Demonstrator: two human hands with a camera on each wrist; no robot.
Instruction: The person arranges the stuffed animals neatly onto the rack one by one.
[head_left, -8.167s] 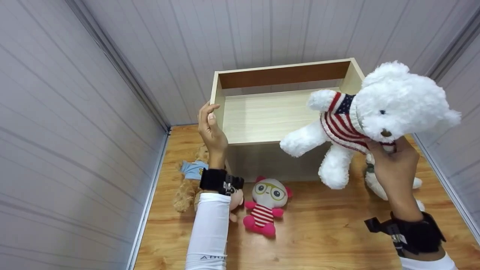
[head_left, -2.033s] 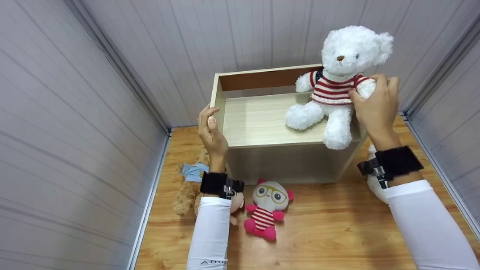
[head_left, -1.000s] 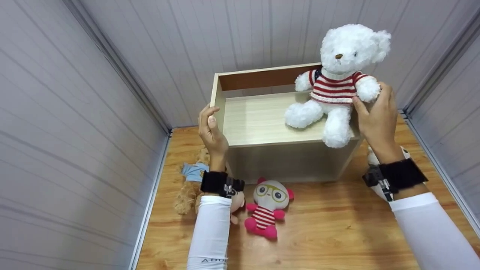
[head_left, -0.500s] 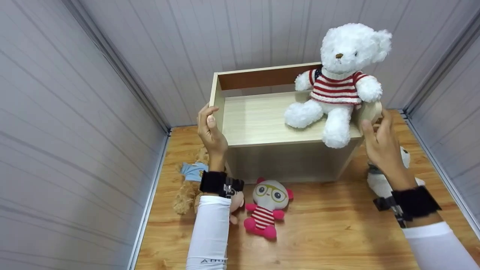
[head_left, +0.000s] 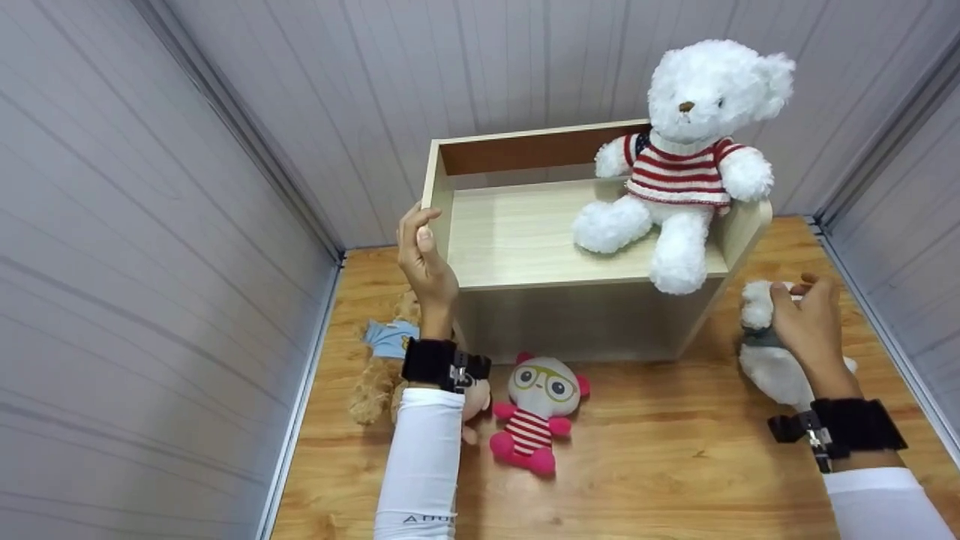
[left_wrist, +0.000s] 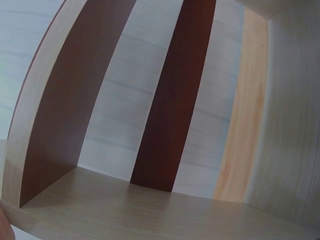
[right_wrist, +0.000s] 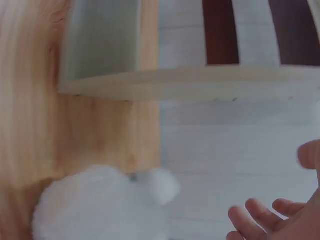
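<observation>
Head view: right hand (head_left: 806, 319), fingers loosely curled, touching white plush toy (head_left: 772, 360) at 6 o'clock; left hand (head_left: 424, 259) gripping shelf (head_left: 437, 196) edge.

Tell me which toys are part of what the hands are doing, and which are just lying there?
In hand:
shelf box, held by left hand
white bear, seated on it
white toy, under right hand

Lying about:
pink doll
brown doll
</observation>
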